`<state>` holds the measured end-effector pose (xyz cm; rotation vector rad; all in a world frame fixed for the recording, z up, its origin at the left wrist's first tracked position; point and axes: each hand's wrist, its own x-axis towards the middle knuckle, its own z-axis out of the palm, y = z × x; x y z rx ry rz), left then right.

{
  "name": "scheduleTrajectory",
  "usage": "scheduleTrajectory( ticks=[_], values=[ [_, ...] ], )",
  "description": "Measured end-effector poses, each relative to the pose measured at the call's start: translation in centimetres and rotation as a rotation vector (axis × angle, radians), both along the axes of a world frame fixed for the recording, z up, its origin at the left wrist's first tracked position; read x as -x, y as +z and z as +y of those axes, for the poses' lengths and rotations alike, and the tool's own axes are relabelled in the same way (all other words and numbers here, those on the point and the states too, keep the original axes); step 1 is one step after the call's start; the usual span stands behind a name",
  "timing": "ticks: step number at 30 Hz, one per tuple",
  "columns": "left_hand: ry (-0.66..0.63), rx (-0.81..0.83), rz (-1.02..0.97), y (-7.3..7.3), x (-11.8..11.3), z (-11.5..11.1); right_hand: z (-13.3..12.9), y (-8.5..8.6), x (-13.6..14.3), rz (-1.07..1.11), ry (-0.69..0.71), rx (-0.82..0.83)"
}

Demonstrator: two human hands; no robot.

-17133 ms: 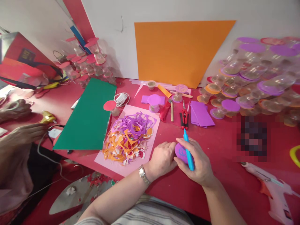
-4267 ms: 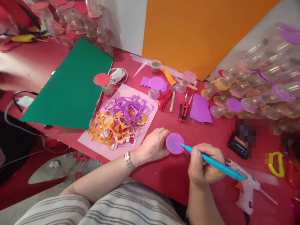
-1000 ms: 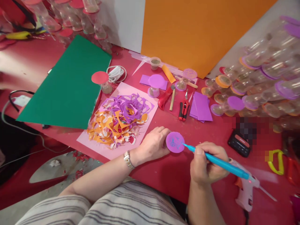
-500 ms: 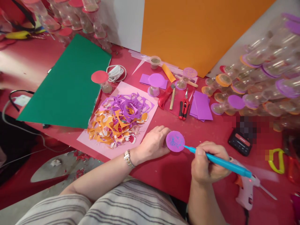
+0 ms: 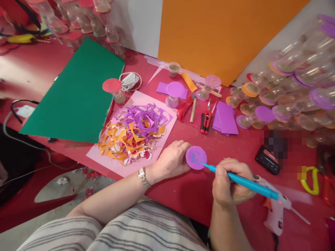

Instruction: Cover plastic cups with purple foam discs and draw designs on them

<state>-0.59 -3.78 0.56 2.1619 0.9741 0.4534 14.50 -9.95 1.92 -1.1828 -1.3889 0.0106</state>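
A purple disc (image 5: 196,158) with blue marks on its face is held at its left edge by my left hand (image 5: 174,159), whose fingers are closed around whatever lies under the disc. In my right hand (image 5: 232,181) is a blue pen (image 5: 252,185), gripped between thumb and fingers. The pen's tip touches the lower right part of the disc. What supports the disc from below is hidden.
Paper scraps (image 5: 133,130) cover a pink sheet on the left, beside a green board (image 5: 75,94). Pliers (image 5: 206,118) and purple cards (image 5: 225,118) lie ahead. A glue gun (image 5: 274,212) rests at the right, near stacked hourglass-like bottles (image 5: 290,90).
The pen tip and my right hand have shifted slightly left, further onto the disc. My left hand still holds the disc in nearly the same place.
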Motion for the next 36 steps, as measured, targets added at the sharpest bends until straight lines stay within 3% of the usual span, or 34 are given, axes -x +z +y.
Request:
scheduleTrajectory(
  ticks=[6,19,25,30,36],
  values=[
    [0.005,0.019,0.004,0.0,0.0,0.1,0.1,-0.1,-0.2,-0.018,-0.066,0.011],
    [0.032,0.0,-0.021,0.2,0.1,-0.1,0.3,-0.4,0.0,0.054,-0.03,-0.058],
    [0.022,0.001,-0.003,0.4,0.2,-0.2,-0.5,-0.4,0.2,0.046,0.077,0.087],
    [0.011,0.0,-0.001,0.4,0.2,-0.2,-0.6,-0.1,0.4,0.058,0.118,0.094],
    [0.012,0.005,-0.004,0.2,0.1,-0.1,-0.4,0.3,0.4,-0.039,0.01,0.211]
  ],
)
